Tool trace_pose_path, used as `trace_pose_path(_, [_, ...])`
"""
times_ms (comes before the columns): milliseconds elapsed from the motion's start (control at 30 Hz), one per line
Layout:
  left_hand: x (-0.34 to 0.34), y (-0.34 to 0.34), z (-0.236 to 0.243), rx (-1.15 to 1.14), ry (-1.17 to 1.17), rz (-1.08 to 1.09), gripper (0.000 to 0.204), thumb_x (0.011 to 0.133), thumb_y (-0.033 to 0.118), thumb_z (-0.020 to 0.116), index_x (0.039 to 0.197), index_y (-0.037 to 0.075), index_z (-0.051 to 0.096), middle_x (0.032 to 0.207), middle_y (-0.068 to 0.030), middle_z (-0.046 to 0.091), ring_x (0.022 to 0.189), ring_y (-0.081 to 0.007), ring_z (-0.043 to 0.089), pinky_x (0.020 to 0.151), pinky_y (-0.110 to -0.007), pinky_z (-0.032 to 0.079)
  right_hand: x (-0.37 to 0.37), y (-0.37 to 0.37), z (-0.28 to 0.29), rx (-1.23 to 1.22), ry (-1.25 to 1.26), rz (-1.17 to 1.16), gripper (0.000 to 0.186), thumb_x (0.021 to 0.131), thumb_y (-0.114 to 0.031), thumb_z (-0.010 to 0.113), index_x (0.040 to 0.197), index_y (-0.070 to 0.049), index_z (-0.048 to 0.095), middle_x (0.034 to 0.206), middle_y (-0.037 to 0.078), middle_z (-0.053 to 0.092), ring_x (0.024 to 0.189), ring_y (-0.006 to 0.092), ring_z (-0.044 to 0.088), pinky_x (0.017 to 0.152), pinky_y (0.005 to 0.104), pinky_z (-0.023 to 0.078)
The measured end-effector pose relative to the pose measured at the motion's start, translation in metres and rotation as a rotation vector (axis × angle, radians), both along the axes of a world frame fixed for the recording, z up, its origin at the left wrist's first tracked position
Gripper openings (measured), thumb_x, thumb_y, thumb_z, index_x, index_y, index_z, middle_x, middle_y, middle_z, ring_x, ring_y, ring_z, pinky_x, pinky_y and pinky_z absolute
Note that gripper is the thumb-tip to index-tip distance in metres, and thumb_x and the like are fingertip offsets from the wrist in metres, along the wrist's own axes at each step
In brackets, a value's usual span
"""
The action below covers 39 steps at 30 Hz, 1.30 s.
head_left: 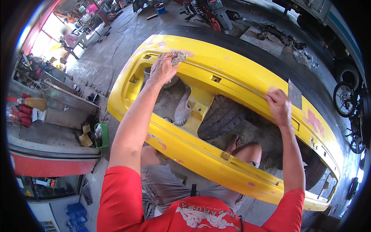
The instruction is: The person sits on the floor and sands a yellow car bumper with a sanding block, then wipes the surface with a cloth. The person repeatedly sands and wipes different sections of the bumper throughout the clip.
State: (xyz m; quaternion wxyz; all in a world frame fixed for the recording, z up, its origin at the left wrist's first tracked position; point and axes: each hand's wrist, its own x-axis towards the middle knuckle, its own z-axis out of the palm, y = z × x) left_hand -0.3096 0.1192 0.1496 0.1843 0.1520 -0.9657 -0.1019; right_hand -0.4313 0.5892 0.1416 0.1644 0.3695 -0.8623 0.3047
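Note:
A large yellow vehicle bumper (239, 81) lies across in front of me, propped up partly on tyres. Pinkish patches mark its paint in several spots. At its far left rim my left hand (164, 67) is closed on a crumpled greyish rag (179, 58), which touches the yellow surface. My right hand (279, 106) is over the right part of the upper rim, fingers curled in and slightly blurred; whether anything is inside them is hidden. Just beyond it, a flat grey sheet (295, 94) rests on the bumper.
Through the bumper's openings a tyre (222, 118) shows. Left of me are a green basket (101, 135), a broom (34, 103) and a cluttered bench. Motorcycle parts (206, 15) and wheels (344, 99) stand beyond and to the right. A person (70, 38) sits far left.

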Motion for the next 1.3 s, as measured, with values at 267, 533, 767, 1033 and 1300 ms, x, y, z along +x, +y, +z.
trace_pose_path(267, [0.004,-0.008,-0.019,-0.073,0.099,-0.026,0.049,0.098,0.038,0.076,0.133,0.003,0.075,0.141,-0.0160,0.068,0.132,-0.0376,0.064,0.114,-0.047,0.050,-0.003,-0.137,0.009,0.035,-0.225,-0.032,0.018,0.092,-0.023,0.078,0.089,-0.005,0.079,0.092,0.011,0.074,0.092,0.0340,0.074,0.084,0.0457,0.057])
trace_pose_path(533, [-0.026,0.004,0.020,0.248,-0.164,0.080,0.050,0.099,0.044,0.075,0.126,0.002,0.076,0.136,-0.0205,0.070,0.128,-0.0410,0.065,0.110,-0.051,0.052,0.031,0.025,-0.010,0.093,0.009,0.031,0.017,0.088,-0.009,0.084,0.104,-0.005,0.080,0.099,0.014,0.073,0.097,0.0326,0.072,0.086,0.0427,0.058])
trace_pose_path(767, [-0.076,0.084,0.008,0.030,0.155,-0.357,0.031,0.103,0.033,0.072,0.096,0.004,0.079,0.092,-0.0157,0.078,0.088,-0.0285,0.076,0.084,-0.047,0.061,-0.053,0.276,-0.070,-0.084,-0.169,-0.612,0.021,0.111,-0.018,0.067,0.122,-0.003,0.077,0.116,0.008,0.077,0.104,0.0174,0.071,0.091,0.0333,0.056])
trace_pose_path(1033, [-0.091,0.110,0.000,0.204,-0.201,-0.255,0.034,0.097,0.043,0.083,0.090,0.010,0.078,0.077,-0.0010,0.071,0.072,-0.0102,0.067,0.072,-0.030,0.059,-0.056,0.312,-0.096,0.052,-0.040,-0.529,0.027,0.112,-0.024,0.066,0.131,-0.007,0.077,0.124,0.010,0.079,0.111,0.0207,0.076,0.095,0.0331,0.059])
trace_pose_path(1300, [-0.104,0.098,-0.009,0.468,-0.202,-0.252,0.021,0.081,0.020,0.087,0.078,0.004,0.072,0.068,-0.0053,0.071,0.058,-0.0134,0.067,0.056,-0.033,0.055,-0.064,0.329,-0.104,0.307,0.142,-0.506,0.031,0.113,-0.027,0.064,0.137,-0.011,0.077,0.131,0.008,0.079,0.119,0.0208,0.076,0.100,0.0327,0.058])
